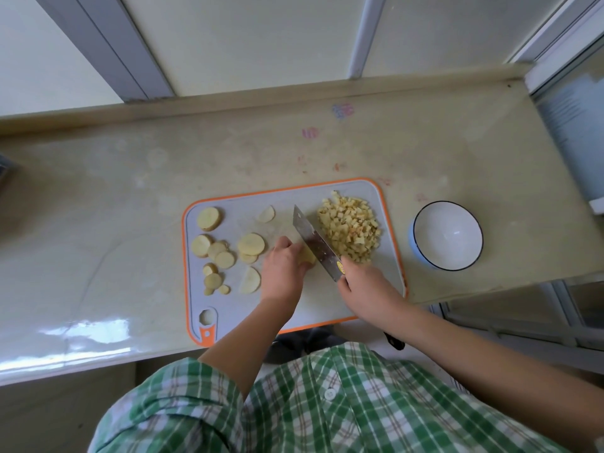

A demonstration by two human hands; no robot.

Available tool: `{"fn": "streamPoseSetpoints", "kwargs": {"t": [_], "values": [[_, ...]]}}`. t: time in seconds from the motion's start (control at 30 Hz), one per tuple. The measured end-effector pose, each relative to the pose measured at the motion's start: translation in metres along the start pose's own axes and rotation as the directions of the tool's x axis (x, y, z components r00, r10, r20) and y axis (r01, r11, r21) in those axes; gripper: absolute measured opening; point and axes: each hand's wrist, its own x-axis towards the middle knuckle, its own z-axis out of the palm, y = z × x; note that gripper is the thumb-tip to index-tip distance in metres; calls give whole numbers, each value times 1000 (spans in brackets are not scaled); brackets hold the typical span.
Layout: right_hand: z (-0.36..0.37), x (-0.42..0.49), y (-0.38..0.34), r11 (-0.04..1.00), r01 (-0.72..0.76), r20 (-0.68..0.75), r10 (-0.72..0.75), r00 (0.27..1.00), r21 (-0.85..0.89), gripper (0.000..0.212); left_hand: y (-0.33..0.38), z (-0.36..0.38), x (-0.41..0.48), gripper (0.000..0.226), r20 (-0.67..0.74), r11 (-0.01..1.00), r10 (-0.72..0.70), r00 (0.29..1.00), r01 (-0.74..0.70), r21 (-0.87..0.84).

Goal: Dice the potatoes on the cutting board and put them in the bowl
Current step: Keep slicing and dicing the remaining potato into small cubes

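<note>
A grey cutting board (327, 302) with an orange rim lies on the counter. Several round potato slices (250, 244) are spread over its left half. A heap of diced potato (349, 229) sits at its right end. My left hand (281, 270) holds down a stack of potato slices (308, 256) with curled fingers. My right hand (366, 286) grips the handle of a cleaver (314, 244), whose blade stands against that stack. The white bowl (446, 235) with a dark rim stands empty to the right of the board.
The beige counter (130, 223) runs left and right, with its front edge near my body and its right end just past the bowl. A raised ledge and window frames stand behind it. A dark object pokes in at the far left edge.
</note>
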Motion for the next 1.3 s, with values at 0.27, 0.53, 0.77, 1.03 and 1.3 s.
{"fn": "streamPoseSetpoints", "kwargs": {"t": [0.27, 0.53, 0.77, 1.03, 1.3], "values": [[19, 0, -1, 999, -33, -25, 34, 999, 32, 8, 0, 0, 3, 21, 7, 1000, -11, 1000, 11, 12], [27, 7, 2, 998, -33, -70, 37, 997, 54, 26, 2, -2, 2, 22, -10, 1000, -26, 1000, 26, -18], [8, 6, 7, 995, 21, -94, -12, 995, 95, 13, -4, -3, -3, 47, -50, 989, -69, 996, 62, -134], [3, 1, 2, 999, 22, -33, -21, 999, 29, 14, 1, -4, -4, 16, -46, 970, -168, 985, 157, -184], [20, 4, -1, 1000, -7, -5, 8, 1000, 30, 28, 3, -4, 0, 12, -26, 965, -200, 980, 192, -176]]}}
